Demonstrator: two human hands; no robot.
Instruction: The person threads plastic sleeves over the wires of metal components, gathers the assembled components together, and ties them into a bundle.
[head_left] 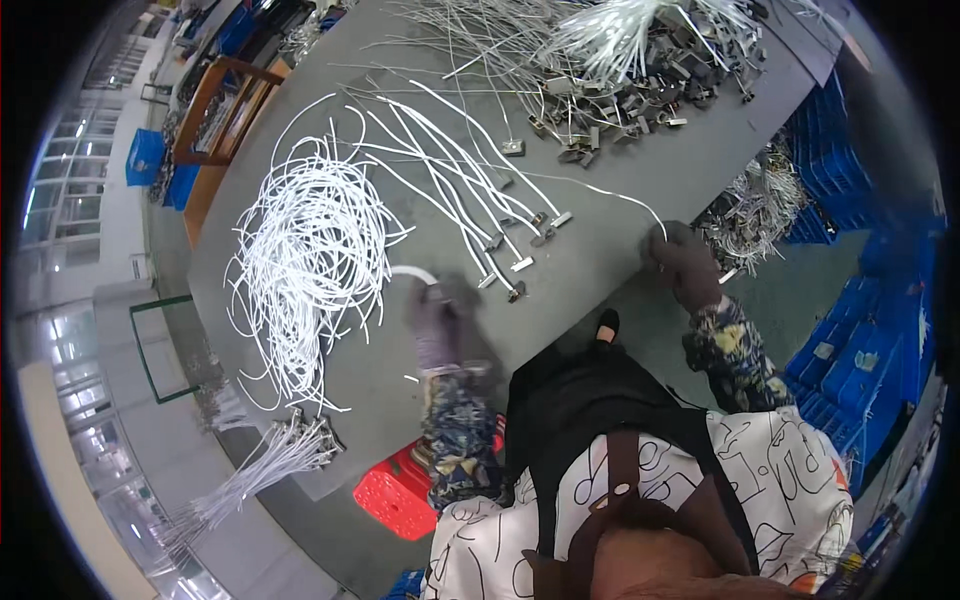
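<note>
Both my hands wear dark gloves. My left hand (443, 322), a little blurred, is closed on a short white sleeve (412, 271) at the right side of a big tangled heap of white sleeves (310, 245). At the table's right edge, my right hand (686, 265) is closed on a thin pale wire (615, 193) that runs back leftward over the table. A small white end (728, 276) shows below that hand; what it belongs to is hidden. Between the hands lie several sleeved wires with small metal parts (522, 264) at their near ends.
A large pile of wires with metal parts (640, 110) covers the far side of the grey table (560, 320). Another bundle (300, 440) hangs at the near left corner. Blue crates (850, 350) stand at the right, a red stool (395, 495) below, a wooden chair (215, 110) far left.
</note>
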